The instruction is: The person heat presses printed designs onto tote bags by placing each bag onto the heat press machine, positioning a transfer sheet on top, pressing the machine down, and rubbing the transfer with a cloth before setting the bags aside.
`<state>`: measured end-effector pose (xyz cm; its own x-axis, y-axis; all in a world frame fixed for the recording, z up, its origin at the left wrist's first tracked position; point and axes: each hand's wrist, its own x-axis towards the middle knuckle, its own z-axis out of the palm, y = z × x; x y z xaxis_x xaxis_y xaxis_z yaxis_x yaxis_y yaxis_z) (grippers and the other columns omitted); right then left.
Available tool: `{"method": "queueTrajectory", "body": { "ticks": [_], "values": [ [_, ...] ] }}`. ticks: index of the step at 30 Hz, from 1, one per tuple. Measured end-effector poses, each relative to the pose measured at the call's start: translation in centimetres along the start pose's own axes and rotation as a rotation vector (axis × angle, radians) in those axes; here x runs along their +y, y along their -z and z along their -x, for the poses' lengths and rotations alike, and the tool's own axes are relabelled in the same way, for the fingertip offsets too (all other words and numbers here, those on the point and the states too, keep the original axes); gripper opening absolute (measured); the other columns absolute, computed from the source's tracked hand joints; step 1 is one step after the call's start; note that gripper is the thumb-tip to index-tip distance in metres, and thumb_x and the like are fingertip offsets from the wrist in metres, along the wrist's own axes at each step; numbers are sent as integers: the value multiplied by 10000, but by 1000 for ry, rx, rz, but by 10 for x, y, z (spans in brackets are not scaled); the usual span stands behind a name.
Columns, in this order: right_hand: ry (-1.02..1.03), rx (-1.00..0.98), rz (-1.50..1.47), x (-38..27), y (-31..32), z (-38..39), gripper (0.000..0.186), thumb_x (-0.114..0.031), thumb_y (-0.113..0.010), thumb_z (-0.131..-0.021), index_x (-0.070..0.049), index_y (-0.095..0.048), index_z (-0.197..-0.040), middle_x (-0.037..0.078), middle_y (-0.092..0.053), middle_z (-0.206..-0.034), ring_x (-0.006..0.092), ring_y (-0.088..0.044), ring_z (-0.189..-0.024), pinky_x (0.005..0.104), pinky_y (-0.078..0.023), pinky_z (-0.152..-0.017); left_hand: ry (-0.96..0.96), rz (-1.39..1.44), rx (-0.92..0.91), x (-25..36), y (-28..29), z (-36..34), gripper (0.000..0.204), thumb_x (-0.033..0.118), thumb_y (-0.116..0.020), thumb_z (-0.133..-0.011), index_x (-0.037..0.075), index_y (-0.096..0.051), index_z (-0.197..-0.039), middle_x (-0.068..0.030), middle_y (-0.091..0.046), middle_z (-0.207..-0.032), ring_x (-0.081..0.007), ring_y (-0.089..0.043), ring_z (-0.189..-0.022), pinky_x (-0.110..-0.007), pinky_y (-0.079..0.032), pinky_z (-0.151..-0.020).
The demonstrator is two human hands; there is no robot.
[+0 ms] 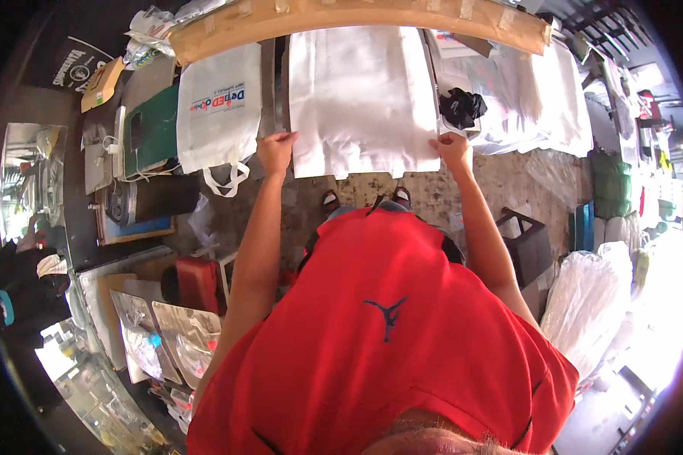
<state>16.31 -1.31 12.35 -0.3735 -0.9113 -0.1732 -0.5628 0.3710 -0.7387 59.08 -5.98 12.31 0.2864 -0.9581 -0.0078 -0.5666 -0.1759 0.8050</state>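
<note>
Hemmed in: printed white tote bag (pixel 218 114) left, black cloth bundle (pixel 463 106) right, long wooden beam (pixel 357 19) beyond; open floor below.

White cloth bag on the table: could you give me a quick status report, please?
Left hand and right hand each pinch a near corner. White cloth bag lies flat. Printed bag beside it, apart.

Plain white fabric bag (pixel 360 98) flat on worktable, near corners pinched by both hands.
</note>
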Motion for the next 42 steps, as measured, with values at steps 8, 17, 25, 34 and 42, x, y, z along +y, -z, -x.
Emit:
{"method": "queueTrajectory", "body": {
  "ticks": [8,17,25,34,42],
  "values": [
    [-13,-20,18,-14,5,4,309,-281,-819,-682,-34,-733,-847,90,-718,-749,162,-683,-672,303,-533,-647,87,-38,27,13,3,1,305,260,-833,-717,-2,-747,-846,-102,-721,-729,-183,-664,-644,-304,-510,-645],
    [-29,-80,25,-19,17,7,377,-321,-822,-680,-17,-729,-883,123,-716,-762,225,-698,-695,332,-541,-679,-404,-227,12,63,-31,25,358,237,-831,-691,68,-615,-921,-126,-601,-953,-315,-556,-967,-429,-439,-846],
    [-81,40,-188,38,76,-78,273,-286,-743,-793,-14,-720,-810,72,-673,-651,131,-632,-594,299,-511,-596,-487,-566,-490,143,-100,71,909,335,-813,-709,238,-347,-1483,-251,-168,-1544,-480,-198,-1399,-703,-273,-1039],
    [-131,361,-111,183,82,-241,244,-175,-758,-678,12,-695,-822,119,-680,-684,206,-645,-634,350,-520,-595,-341,-725,-520,164,-115,73,1006,478,-791,-710,291,-233,-1527,-249,-95,-1576,-497,-97,-1435,-772,-269,-978],
    [-447,247,172,143,81,-285,827,-436,-813,-687,53,-471,-1259,266,-549,-1247,371,-543,-1196,432,-455,-1001,-381,-745,-500,150,-117,74,1047,510,-787,-692,279,-213,-1537,-244,-72,-1582,-510,-150,-1420,-737,-340,-964]
  ]
}}
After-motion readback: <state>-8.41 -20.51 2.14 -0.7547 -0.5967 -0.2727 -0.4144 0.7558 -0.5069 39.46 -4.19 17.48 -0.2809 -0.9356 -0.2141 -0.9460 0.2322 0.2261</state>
